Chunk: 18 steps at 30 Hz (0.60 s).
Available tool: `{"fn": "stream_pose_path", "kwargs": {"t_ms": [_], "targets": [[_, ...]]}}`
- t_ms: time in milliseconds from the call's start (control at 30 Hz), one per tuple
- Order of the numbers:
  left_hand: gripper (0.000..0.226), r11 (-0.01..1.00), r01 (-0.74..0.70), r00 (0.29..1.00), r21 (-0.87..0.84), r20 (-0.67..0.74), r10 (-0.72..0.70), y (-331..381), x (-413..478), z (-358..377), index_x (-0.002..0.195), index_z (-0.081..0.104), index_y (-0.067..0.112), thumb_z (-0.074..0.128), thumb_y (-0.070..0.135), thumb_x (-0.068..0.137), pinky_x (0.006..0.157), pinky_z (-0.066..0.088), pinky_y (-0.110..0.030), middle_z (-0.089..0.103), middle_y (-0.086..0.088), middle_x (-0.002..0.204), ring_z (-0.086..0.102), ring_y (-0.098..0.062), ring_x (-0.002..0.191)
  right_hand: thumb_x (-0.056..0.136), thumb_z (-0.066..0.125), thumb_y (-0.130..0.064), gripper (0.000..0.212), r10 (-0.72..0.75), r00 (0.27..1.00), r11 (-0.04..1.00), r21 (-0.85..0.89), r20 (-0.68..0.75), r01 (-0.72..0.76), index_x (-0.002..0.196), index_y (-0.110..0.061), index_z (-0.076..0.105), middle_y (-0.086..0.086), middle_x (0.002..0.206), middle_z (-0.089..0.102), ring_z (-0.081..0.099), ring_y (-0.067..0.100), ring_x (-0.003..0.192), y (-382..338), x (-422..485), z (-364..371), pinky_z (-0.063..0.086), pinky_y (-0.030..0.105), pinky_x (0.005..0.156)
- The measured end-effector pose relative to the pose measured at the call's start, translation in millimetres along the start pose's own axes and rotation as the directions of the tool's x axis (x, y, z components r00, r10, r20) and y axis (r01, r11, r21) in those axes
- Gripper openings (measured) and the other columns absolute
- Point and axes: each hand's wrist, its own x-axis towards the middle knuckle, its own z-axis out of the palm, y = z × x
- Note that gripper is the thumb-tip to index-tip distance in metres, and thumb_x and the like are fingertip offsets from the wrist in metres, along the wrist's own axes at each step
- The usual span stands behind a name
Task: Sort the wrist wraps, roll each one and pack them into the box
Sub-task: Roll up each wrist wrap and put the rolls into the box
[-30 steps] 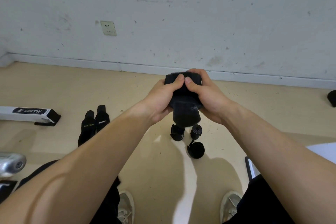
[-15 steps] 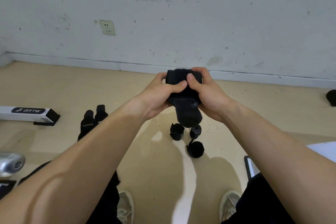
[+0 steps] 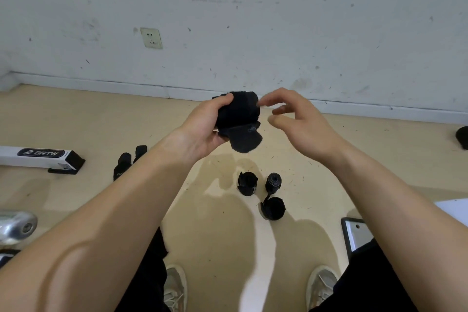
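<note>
My left hand grips a black wrist wrap rolled into a thick bundle, with its loose end flap hanging below. My right hand hovers just right of the roll with fingers loosely curled, off the wrap. On the floor below stand three rolled black wraps: one, a second and a third. Two unrolled black wraps lie flat to the left, partly hidden by my left forearm. A long white box with a black end lies at the far left.
A white wall with a socket runs across the back. A silver metal object sits at the left edge. A dark-framed panel lies at the right beside my knee. A black item shows at the right edge. My shoes are below.
My right hand let go of the rolled wrap and moved off to the right. The left hand keeps its grip on the roll.
</note>
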Motion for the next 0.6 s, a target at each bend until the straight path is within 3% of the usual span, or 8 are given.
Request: {"fn": "stream_pose_path", "kwargs": {"t_ms": [100, 200, 300, 367, 467, 533, 600], "targets": [[0.020, 0.999, 0.026, 0.998, -0.027, -0.056, -0.027, 2, 4, -6, 0.115, 0.067, 0.012, 0.063, 0.025, 0.101, 0.064, 0.061, -0.030, 0.072, -0.008, 0.106, 0.073, -0.024, 0.094, 0.085, 0.059, 0.002, 0.051, -0.092, 0.986, 0.982, -0.151, 0.140, 0.113, 0.105, -0.045, 0.065, -0.015, 0.126, 0.053, 0.049, -0.001, 0.117, -2, -10, -4, 0.041, 0.018, 0.089], [0.016, 1.000, 0.027, 0.998, 0.003, -0.048, -0.027, 1, 4, -6, 0.110, 0.068, 0.012, 0.063, 0.024, 0.101, 0.078, 0.063, -0.038, 0.071, -0.009, 0.103, 0.070, -0.027, 0.098, 0.086, 0.077, -0.018, 0.031, -0.156, 0.969, 0.960, -0.201, 0.194, 0.194, 0.099, -0.045, 0.068, -0.016, 0.124, 0.054, 0.048, 0.000, 0.120, -3, -15, 2, 0.038, 0.011, 0.089], [0.017, 0.999, 0.021, 0.999, 0.033, -0.043, -0.019, -3, 4, -1, 0.110, 0.067, 0.010, 0.062, 0.022, 0.100, 0.084, 0.063, -0.042, 0.069, -0.010, 0.102, 0.070, -0.029, 0.098, 0.087, 0.078, -0.021, 0.013, -0.214, 0.967, 0.944, -0.225, 0.136, 0.240, 0.088, -0.032, 0.073, -0.009, 0.115, 0.059, 0.052, 0.002, 0.112, -3, -14, 5, 0.035, 0.006, 0.085], [0.016, 0.998, 0.024, 0.999, 0.057, -0.039, -0.022, -5, 4, 2, 0.110, 0.066, 0.008, 0.060, 0.020, 0.100, 0.087, 0.063, -0.044, 0.069, -0.011, 0.104, 0.071, -0.028, 0.095, 0.088, 0.077, -0.017, 0.012, -0.218, 0.972, 0.950, -0.209, 0.086, 0.231, 0.087, -0.028, 0.073, -0.006, 0.110, 0.059, 0.054, 0.005, 0.105, -3, -12, 4, 0.038, 0.009, 0.084], [0.013, 0.995, 0.014, 1.000, 0.098, 0.010, -0.015, -7, -1, 8, 0.097, 0.067, 0.009, 0.056, 0.013, 0.100, 0.073, 0.066, -0.039, 0.072, -0.007, 0.083, 0.073, -0.019, 0.070, 0.089, 0.075, -0.014, 0.019, -0.228, 0.974, 0.961, -0.159, 0.013, 0.227, 0.084, -0.031, 0.068, -0.006, 0.105, 0.059, 0.054, 0.003, 0.097, -3, -10, 1, 0.039, 0.012, 0.083], [0.027, 0.995, 0.002, 0.996, 0.099, 0.090, -0.011, -8, -6, 13, 0.085, 0.072, 0.008, 0.051, 0.006, 0.101, 0.065, 0.065, -0.037, 0.074, -0.005, 0.067, 0.074, -0.019, 0.063, 0.090, 0.074, -0.014, 0.021, -0.224, 0.974, 0.965, -0.149, -0.035, 0.217, 0.084, -0.032, 0.067, -0.008, 0.104, 0.058, 0.054, 0.002, 0.097, -3, -8, -1, 0.040, 0.013, 0.081], [0.045, 0.995, -0.009, 0.988, 0.098, 0.156, -0.006, -10, -10, 19, 0.070, 0.077, 0.011, 0.046, 0.000, 0.100, 0.070, 0.066, -0.043, 0.074, -0.007, 0.064, 0.075, -0.025, 0.068, 0.091, 0.073, -0.016, 0.023, -0.206, 0.974, 0.969, -0.157, -0.096, 0.190, 0.083, -0.036, 0.064, -0.013, 0.104, 0.055, 0.053, 0.000, 0.097, -1, -5, -3, 0.040, 0.012, 0.079]]}}
